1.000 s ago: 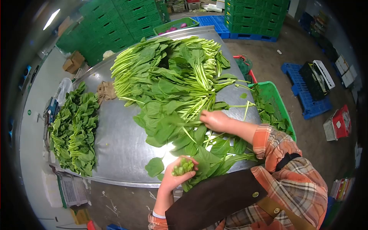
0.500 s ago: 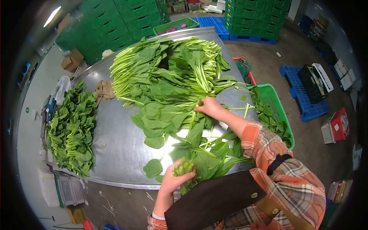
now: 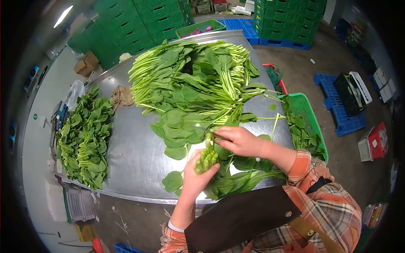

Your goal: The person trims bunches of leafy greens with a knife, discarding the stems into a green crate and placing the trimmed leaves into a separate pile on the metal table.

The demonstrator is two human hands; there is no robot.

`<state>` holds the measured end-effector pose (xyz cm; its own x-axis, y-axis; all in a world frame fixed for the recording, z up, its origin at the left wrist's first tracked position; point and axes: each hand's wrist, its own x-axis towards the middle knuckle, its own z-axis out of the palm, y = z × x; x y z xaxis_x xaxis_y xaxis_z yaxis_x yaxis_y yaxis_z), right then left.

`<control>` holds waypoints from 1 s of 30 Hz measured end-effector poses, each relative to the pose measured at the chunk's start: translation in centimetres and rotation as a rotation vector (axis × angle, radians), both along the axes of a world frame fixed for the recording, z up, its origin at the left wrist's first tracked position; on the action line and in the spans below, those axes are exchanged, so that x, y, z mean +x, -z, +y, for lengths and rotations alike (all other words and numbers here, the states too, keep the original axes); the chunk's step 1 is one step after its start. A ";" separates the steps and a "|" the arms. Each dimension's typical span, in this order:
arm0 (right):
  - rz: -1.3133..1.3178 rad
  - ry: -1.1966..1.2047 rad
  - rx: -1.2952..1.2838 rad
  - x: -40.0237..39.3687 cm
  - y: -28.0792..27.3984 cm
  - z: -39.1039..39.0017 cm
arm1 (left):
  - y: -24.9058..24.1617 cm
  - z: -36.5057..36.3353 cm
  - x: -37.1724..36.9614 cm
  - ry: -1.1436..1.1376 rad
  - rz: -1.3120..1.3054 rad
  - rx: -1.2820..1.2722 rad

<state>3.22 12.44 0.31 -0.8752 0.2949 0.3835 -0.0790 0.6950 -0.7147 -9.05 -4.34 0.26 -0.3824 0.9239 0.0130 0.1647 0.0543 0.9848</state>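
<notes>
My left hand point(image 3: 195, 179) is wrapped round a bunch of green stems point(image 3: 206, 161), cut ends facing up, near the front edge of the metal table point(image 3: 130, 162). Just above it, my right hand point(image 3: 238, 140) pinches a stalk whose end meets the bunch; its leaf is partly hidden. Beyond both hands lies a large pile of leafy greens point(image 3: 190, 95). Loose leaves and stems point(image 3: 236, 182) spread beneath and to the right of my hands.
A second heap of greens point(image 3: 84, 141) lies at the table's left, near a brown cloth point(image 3: 122, 96). A green crate point(image 3: 310, 122) with leaves stands against the right side. Green crates point(image 3: 158, 19) are stacked behind.
My right hand has come from the pile back toward my left hand, bringing a stalk. My left hand has risen slightly and moved right with the bunch.
</notes>
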 end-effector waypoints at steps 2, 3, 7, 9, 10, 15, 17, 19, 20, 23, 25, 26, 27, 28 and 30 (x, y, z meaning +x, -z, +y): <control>0.037 0.066 0.030 0.4 1.7 -1.0 | 0.2 0.1 0.5 -0.025 0.039 0.041; -0.010 0.080 0.047 0.4 2.1 -1.1 | 0.1 0.1 0.7 -0.031 0.041 0.041; -0.118 0.090 -0.003 0.4 3.4 -1.1 | 0.6 -0.1 0.5 -0.049 -0.021 0.000; -0.200 0.117 -0.018 1.0 4.0 -0.8 | 0.7 -1.0 -0.1 -0.099 -0.064 0.091; -0.178 0.176 -0.086 1.4 5.1 -0.2 | 0.7 -1.5 -0.7 -0.120 -0.087 0.134; -0.116 0.715 -0.667 3.0 10.2 6.9 | -2.3 -4.1 -3.0 0.098 -0.445 0.492; -0.179 0.872 -0.715 2.3 11.2 8.7 | -2.3 -3.8 -2.1 0.177 -0.421 0.344; -0.179 0.946 -0.826 1.0 13.3 10.3 | -1.7 -3.4 -0.9 0.173 -0.552 0.330; -0.109 0.910 -0.952 0.4 14.9 10.8 | -1.8 -3.4 -0.5 0.143 -0.697 0.323; 0.107 0.753 -1.234 -0.1 16.7 11.0 | -1.7 -2.8 -1.5 0.139 -0.771 0.306; 0.152 0.737 -1.089 0.4 13.0 9.1 | 0.1 -3.3 -3.0 0.095 -0.780 0.242; 0.174 0.727 -1.016 0.8 10.9 7.9 | 0.9 -3.5 -3.4 0.064 -0.775 0.199; 0.168 0.701 -0.978 1.2 9.3 6.6 | 1.0 -3.5 -3.2 -0.025 -0.688 0.106; 0.171 0.632 -0.956 1.6 8.1 5.3 | -0.3 -2.5 -2.4 -0.003 -0.628 0.116; 0.179 0.488 -0.911 2.2 6.2 2.8 | 0.3 -0.6 -1.7 0.080 -0.527 0.129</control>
